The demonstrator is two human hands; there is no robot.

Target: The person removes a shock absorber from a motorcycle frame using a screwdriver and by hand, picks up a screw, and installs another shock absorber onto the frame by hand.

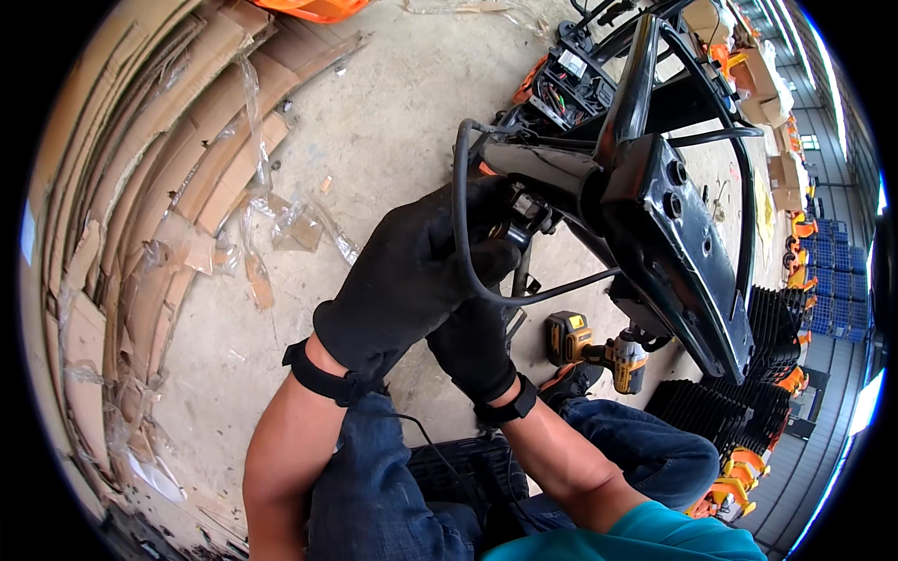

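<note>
A black metal frame (675, 245) with a thick tube and a flat box-shaped end stands tilted in front of me. Beneath its tube is a small metal fitting (535, 209) with a round black part. My left hand (391, 276), in a black glove, has its fingers curled around this fitting. Just below it, my right hand (470, 348), also gloved, is closed, and its fingertips are partly hidden, so what it grips cannot be made out. A black cable (459, 192) loops from the tube across both hands and back toward the frame.
A yellow-and-black cordless impact wrench (619, 359) stands on the concrete floor near my shoe. Flattened cardboard (154, 178) is piled along the left, with plastic wrap beside it. Black trays (697, 411) and blue crates (835, 280) are stacked at right. Exposed wiring (568, 86) lies beyond the frame.
</note>
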